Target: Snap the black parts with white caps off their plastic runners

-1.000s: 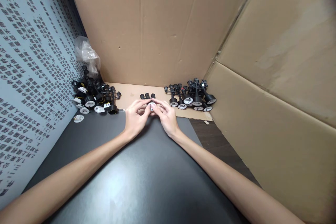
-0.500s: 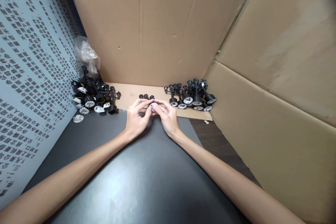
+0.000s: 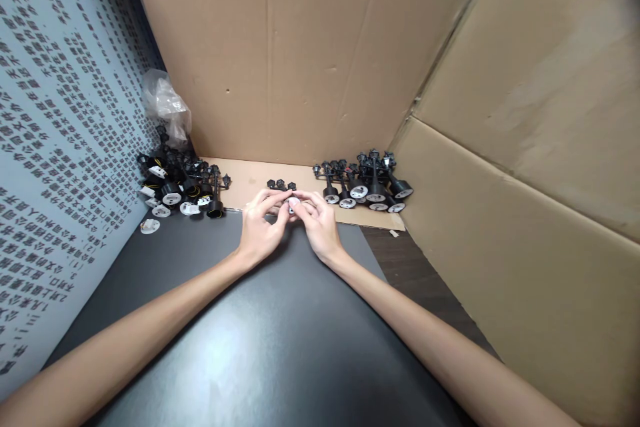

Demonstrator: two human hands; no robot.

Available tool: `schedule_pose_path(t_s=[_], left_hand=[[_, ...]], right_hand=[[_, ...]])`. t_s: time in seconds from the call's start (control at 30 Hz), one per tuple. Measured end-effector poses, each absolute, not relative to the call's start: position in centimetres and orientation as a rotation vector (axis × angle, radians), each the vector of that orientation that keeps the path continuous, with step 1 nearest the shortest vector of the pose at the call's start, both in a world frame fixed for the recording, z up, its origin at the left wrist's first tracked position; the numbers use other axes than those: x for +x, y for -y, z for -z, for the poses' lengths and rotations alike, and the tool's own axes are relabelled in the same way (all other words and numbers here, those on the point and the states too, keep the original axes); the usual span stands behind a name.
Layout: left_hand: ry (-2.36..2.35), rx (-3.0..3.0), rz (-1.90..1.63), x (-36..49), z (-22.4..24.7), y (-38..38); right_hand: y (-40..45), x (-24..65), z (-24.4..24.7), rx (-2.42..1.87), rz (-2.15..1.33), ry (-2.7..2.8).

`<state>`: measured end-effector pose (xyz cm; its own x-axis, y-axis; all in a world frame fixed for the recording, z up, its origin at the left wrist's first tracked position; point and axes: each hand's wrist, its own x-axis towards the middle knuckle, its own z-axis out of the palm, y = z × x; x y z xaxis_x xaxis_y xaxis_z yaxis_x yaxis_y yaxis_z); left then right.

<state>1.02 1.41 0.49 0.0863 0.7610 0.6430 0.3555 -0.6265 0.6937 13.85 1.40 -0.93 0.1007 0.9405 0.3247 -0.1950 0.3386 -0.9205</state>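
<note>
Held part: small white plastic disc [image 3: 295, 203], smooth and pale, at the meeting point of both hands, at 12 o'clock from the wrists; long axis hidden by the fingers, so its lie cannot be told.
Left hand: bare left hand [image 3: 261, 230], clenched inward, fingertips grasping the small white plastic disc from its 9 o'clock side.
Right hand: bare right hand [image 3: 319, 225], curled, fingertips grasping the small white plastic disc from its 3 o'clock side; neither hand clearly nearer.
Under the arms: smooth black worktop [image 3: 280, 373], faintly glossy, with a dark wood-grain strip [image 3: 420, 273] at 4 o'clock.
Just ahead: three small black hexagonal plastic caps [image 3: 280, 184] at 12 o'clock, on a flat tan cardboard sheet [image 3: 250, 180].
Right pile: black plastic lamp-shaped fittings [image 3: 365, 188] with slim stems and white-faced round bases, at 2 o'clock.
Left pile: tangled black plastic fittings [image 3: 177, 183] with yellow wires and white discs, at 10 o'clock; one loose white disc [image 3: 150, 225] at its near edge.
Far edge: crumpled clear plastic bag [image 3: 163, 103] at 11 o'clock, against a blue-grey panel printed with dark characters [image 3: 65, 113].
Surround: corrugated brown cardboard walls [image 3: 300, 60], creased and matte, from 12 to 3 o'clock.
</note>
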Motion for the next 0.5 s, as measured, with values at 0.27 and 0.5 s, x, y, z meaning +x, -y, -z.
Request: schedule_pose_path(t_s=[0.27, 0.5], left_hand=[[-1.108, 2.022, -1.487, 0.91, -0.67, -1.39], [-1.106, 2.076, -1.447, 0.89, -0.75, -1.27]], right_hand=[[-1.51, 14.04, 0.93, -0.852, -1.036, 1.150], [-1.50, 13.96, 1.02, -0.850, -1.070, 1.106]])
